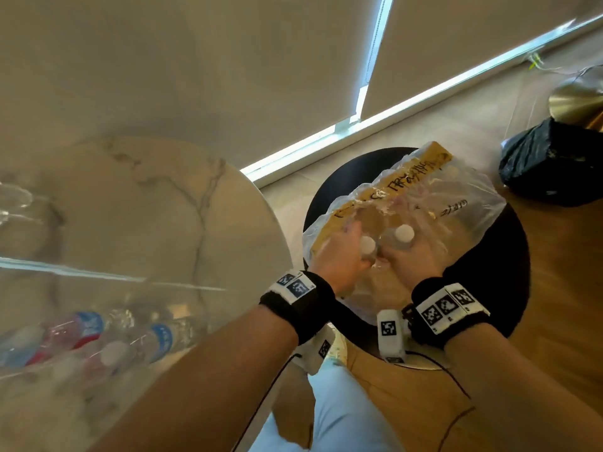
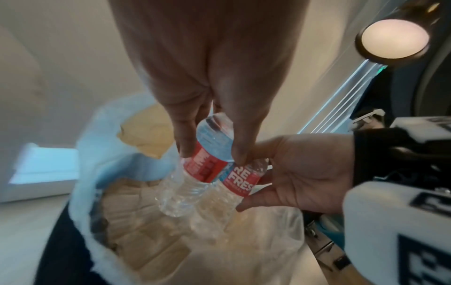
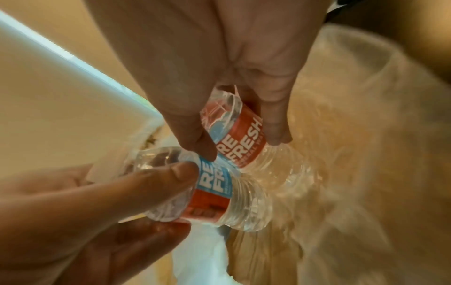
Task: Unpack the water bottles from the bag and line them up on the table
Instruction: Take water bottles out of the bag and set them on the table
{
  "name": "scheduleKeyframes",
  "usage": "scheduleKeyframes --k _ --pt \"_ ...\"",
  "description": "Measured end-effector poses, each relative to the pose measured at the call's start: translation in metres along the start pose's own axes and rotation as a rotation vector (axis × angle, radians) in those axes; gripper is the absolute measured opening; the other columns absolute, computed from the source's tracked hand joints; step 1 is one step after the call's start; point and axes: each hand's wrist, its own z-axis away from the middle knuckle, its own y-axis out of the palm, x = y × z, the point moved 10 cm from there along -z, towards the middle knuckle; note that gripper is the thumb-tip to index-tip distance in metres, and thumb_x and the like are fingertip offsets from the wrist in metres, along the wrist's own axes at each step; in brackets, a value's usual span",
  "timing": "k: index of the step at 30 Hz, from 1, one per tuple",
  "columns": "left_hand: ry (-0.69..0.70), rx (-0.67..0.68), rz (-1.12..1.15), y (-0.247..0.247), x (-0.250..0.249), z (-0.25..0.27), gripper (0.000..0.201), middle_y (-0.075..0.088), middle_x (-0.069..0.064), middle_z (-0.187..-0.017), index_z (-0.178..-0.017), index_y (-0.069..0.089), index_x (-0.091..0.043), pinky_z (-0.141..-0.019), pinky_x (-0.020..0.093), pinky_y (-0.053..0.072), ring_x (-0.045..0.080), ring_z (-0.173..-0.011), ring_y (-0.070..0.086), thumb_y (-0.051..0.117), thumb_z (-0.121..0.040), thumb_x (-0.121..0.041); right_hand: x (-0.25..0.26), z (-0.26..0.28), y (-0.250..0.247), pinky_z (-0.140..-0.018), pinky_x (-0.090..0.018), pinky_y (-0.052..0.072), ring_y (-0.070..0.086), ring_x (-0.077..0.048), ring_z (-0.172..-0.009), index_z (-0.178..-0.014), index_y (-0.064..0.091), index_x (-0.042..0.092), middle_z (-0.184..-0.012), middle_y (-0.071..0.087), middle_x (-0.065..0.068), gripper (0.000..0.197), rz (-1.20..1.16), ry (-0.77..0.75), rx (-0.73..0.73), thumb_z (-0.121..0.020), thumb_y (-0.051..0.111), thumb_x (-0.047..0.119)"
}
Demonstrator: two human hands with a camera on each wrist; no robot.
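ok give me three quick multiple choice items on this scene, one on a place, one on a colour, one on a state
1. Where does the plastic bag sit?
A. on the marble table
B. on the black round stool
C. on the floor

2. What colour are the caps of the two held water bottles?
A. white
B. green
C. black

3. What is the left hand doing?
A. resting open
B. gripping a water bottle
C. pulling a blind

Answers: 1 B, the dark round seat shows under the bag. 2 A, both caps are white. 3 B, its fingers wrap the label.
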Motion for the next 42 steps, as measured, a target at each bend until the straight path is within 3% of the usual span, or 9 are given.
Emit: scheduleKeyframes --k 6,9,15,19,26,30,34,38,42 --pt "0.08 -0.128 0.21 -0.071 0.012 0.121 0.05 0.066 -0.002 -0.121 -0.134 0.051 -0.026 -0.088 0.033 0.055 0.013 -0.101 0.064 0.07 -0.09 -0.042 0.054 0.103 0.022 -0.081 -0.032 0.044 0.059 -0.02 -0.094 -0.124 0.052 0.01 -0.103 0.062 -0.001 0.056 0.093 -0.317 0.114 -0.077 0.081 0.016" --pt "0.007 -0.222 0.301 -0.1 0.048 0.19 0.054 0.066 -0.006 -0.117 -0.132 0.052 -0.026 -0.087 0.03 0.055 0.009 -0.096 0.063 0.075 -0.086 -0.041 0.079 0.164 0.053 -0.071 -0.022 0.046 0.064 -0.01 -0.087 -0.118 0.054 0.02 -0.097 0.066 0.008 0.05 0.126 -0.443 0.242 -0.077 0.082 0.024" --pt "-0.205 -0.357 0.243 -0.132 0.164 0.319 0.062 0.063 -0.012 -0.121 -0.133 0.054 -0.03 -0.094 0.025 0.052 0.003 -0.108 0.06 0.08 -0.079 -0.044 0.086 0.264 0.166 -0.077 -0.009 0.047 0.062 0.0 -0.096 -0.118 0.053 0.028 -0.101 0.065 0.013 0.054 0.174 -0.521 0.541 -0.073 0.083 0.028" --pt "-0.336 -0.456 0.317 -0.152 0.227 0.377 0.056 0.067 -0.015 -0.105 -0.126 0.059 -0.024 -0.077 0.003 0.045 -0.009 -0.091 0.063 0.085 -0.077 -0.033 0.081 0.306 0.245 -0.073 -0.006 0.045 0.061 0.013 -0.089 -0.118 0.053 0.027 -0.097 0.067 0.015 0.055 0.168 -0.526 0.64 -0.072 0.085 0.028" --pt "-0.414 -0.487 0.27 -0.179 0.272 0.395 0.058 0.066 -0.021 -0.108 -0.129 0.053 -0.035 -0.085 0.016 0.05 -0.002 -0.1 0.063 0.078 -0.079 -0.05 0.093 0.33 0.308 -0.093 -0.039 0.052 0.064 -0.009 -0.107 -0.126 0.048 0.036 -0.115 0.066 0.013 0.068 0.131 -0.535 0.6 -0.067 0.081 0.044" --pt "-0.466 -0.44 0.309 -0.177 0.269 0.397 0.077 0.061 -0.018 -0.12 -0.139 0.046 -0.026 -0.094 0.028 0.053 0.007 -0.112 0.061 0.081 -0.075 -0.052 0.088 0.331 0.305 -0.096 -0.04 0.051 0.061 -0.007 -0.11 -0.13 0.044 0.03 -0.119 0.063 0.013 0.08 0.095 -0.479 0.598 -0.062 0.084 0.043" --pt "-0.65 -0.228 -0.039 -0.169 0.273 0.424 0.064 0.07 -0.008 -0.108 -0.122 0.063 -0.022 -0.076 0.022 0.046 0.012 -0.098 0.067 0.068 -0.077 -0.069 0.077 0.32 0.28 -0.099 -0.039 0.049 0.059 -0.015 -0.115 -0.133 0.046 0.025 -0.129 0.058 0.005 0.088 0.292 -0.446 0.619 -0.06 0.079 0.059" --pt "-0.431 -0.305 0.0 -0.168 0.215 0.412 0.022 0.072 -0.017 -0.074 -0.088 0.071 -0.033 -0.066 0.008 0.046 -0.003 -0.075 0.067 0.066 -0.087 -0.054 0.076 0.271 0.194 -0.08 -0.028 0.052 0.066 -0.01 -0.092 -0.106 0.065 0.021 -0.098 0.07 0.007 0.042 0.27 -0.39 0.396 -0.084 0.064 0.057" --pt "-0.214 -0.217 0.034 -0.133 0.144 0.346 0.015 0.07 -0.023 -0.08 -0.09 0.067 -0.038 -0.071 0.017 0.054 -0.005 -0.08 0.068 0.061 -0.091 -0.053 0.055 0.188 0.103 -0.077 -0.027 0.042 0.062 -0.017 -0.087 -0.105 0.066 0.014 -0.092 0.068 0.0 0.034 0.215 -0.276 0.115 -0.097 0.051 0.043"
